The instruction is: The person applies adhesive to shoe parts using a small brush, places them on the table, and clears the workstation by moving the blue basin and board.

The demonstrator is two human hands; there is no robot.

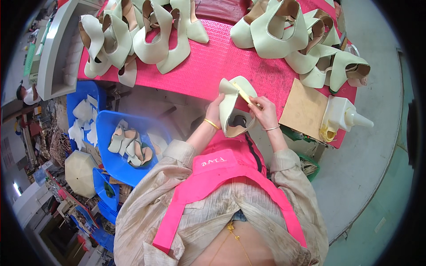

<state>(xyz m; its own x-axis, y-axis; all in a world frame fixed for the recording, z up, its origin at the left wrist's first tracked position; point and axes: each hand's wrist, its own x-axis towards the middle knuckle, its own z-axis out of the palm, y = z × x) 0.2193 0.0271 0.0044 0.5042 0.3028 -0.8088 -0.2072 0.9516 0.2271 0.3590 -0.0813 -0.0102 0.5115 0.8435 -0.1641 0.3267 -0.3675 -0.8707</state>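
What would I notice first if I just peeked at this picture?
The bright pink table mat, piled left and right with pale green shoe uppers. In the middle, the left hand holds one more shoe upper while the right hand presses a small yellow tool onto it.

My worktop [213, 62], covered in pink matting.
On it lie pale cream shoe uppers [146, 35] in two heaps, a brown board [304, 106] and a white glue bottle [344, 117].

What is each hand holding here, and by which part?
The left hand grips the pale shoe upper by its left side edge. The right hand pinches a thin yellowish stick by its lower end, tip on the upper.
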